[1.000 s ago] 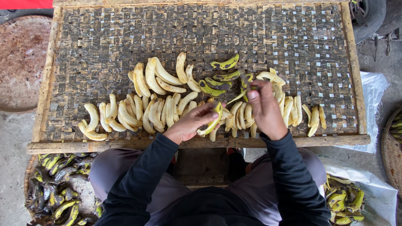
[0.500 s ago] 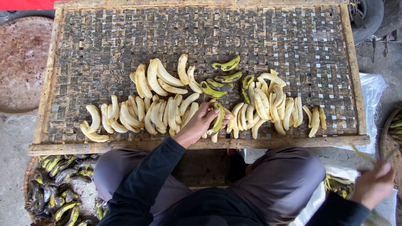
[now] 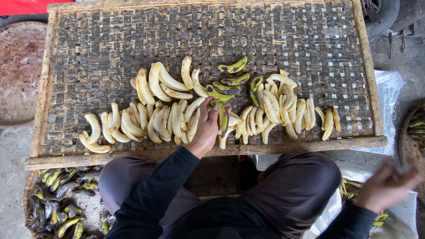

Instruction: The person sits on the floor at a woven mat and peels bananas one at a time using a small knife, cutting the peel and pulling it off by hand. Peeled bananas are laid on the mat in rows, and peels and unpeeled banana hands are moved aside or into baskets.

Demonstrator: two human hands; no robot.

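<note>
Green-skinned unpeeled banana (image 3: 222, 116) was gripped by left hand (image 3: 208, 126) near the front rail of the woven bamboo tray (image 3: 110, 48); tray's far half lay open. Right hand (image 3: 385, 188) was blurred, its state indeterminable.

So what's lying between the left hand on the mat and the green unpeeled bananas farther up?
In the head view, the left hand holds an unpeeled banana whose tip nearly meets the green unpeeled bananas; only bare woven mat shows between.

Woven bamboo tray (image 3: 110, 40) with rows of peeled bananas (image 3: 168, 119) and several green unpeeled bananas (image 3: 233, 67).
</note>
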